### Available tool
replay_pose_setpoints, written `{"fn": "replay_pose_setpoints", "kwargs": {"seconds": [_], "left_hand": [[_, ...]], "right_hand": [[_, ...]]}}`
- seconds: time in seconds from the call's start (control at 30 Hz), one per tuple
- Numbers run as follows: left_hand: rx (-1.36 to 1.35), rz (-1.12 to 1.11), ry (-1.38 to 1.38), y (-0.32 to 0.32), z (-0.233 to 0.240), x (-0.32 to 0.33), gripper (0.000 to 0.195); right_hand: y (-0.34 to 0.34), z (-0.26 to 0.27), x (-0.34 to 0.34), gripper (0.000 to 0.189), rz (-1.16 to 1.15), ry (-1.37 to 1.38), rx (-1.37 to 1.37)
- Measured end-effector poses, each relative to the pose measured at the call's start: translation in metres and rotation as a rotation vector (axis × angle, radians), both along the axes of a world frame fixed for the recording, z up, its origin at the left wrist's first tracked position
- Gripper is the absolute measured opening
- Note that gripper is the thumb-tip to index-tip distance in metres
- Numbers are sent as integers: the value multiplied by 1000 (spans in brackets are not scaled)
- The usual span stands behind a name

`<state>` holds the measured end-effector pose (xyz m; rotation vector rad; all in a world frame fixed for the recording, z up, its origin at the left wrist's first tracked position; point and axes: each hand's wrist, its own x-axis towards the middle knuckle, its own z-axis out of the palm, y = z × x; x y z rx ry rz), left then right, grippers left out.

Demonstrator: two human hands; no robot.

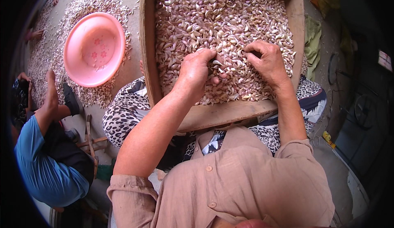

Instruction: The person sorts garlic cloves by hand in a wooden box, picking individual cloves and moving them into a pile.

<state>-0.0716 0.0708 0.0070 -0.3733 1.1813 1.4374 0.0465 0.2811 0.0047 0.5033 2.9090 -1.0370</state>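
Observation:
A wooden-sided tray [227, 112] rests across my lap, its bottom covered by a thick layer of unpeeled garlic cloves [221, 22]. My left hand [197, 71] is over the near middle of the cloves, palm turned up and fingers curled, with a few cloves at its fingertips; the thumb hides part of what lies there. To its right, my right hand [267, 58] hovers just above or touches the cloves, thumb and forefinger bent towards each other. Whether a clove is pinched between them cannot be told.
On the floor at left, a pink plastic basin [95, 49] sits on a spread of garlic cloves [83, 3]. A person in a blue shirt [40, 166] sits beside it, near a wooden stool [89, 135]. More hands reach in at the upper left. Green cloth [312, 43] lies right of the tray.

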Motion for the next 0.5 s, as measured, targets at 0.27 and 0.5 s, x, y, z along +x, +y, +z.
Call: {"fn": "replay_pose_setpoints", "kwargs": {"seconds": [0.27, 0.5], "left_hand": [[12, 34, -14, -1, -5, -1, 22], [-13, -26, 17, 1, 1, 0, 27]], "right_hand": [[1, -5, 0, 17, 67, -66, 72], [-1, -1, 2, 15, 1, -65, 72]]}}
